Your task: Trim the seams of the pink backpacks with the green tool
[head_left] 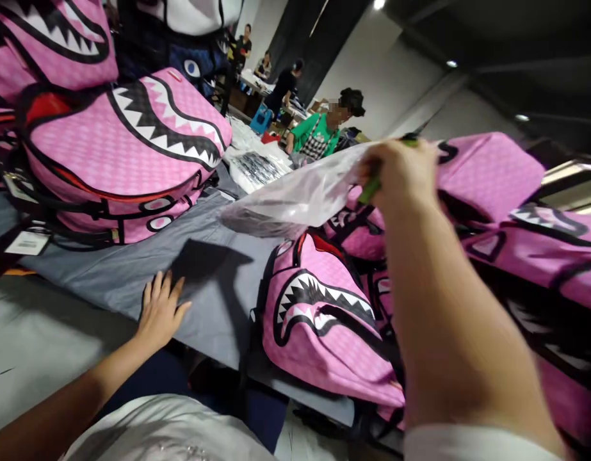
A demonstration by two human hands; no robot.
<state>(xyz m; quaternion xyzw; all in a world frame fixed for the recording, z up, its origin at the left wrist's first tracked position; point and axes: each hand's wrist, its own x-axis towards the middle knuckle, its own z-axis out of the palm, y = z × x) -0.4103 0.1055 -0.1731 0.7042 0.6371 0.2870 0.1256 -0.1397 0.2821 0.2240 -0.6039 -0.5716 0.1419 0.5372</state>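
Note:
My left hand (161,312) lies flat on the grey-covered table (132,262) near its front edge, fingers spread, holding nothing. Raised over the right side, my right hand (403,169) is closed on a clear plastic bag (295,198), which trails out to the left. A green-handled tool (371,190) also shows in that fist; its kind is blurred and partly hidden. Below my right arm a pink backpack (314,314) with a black-and-white shark-mouth print rests on the table. Another pink backpack (127,141), partly unzipped with red lining, sits to the left.
More pink backpacks (497,176) are piled at the right, and others stand at the far left. A dark blue bag (180,64) is behind them. White plastic packaging (257,168) lies further back. A person in green (317,136) works across the table, with several people beyond.

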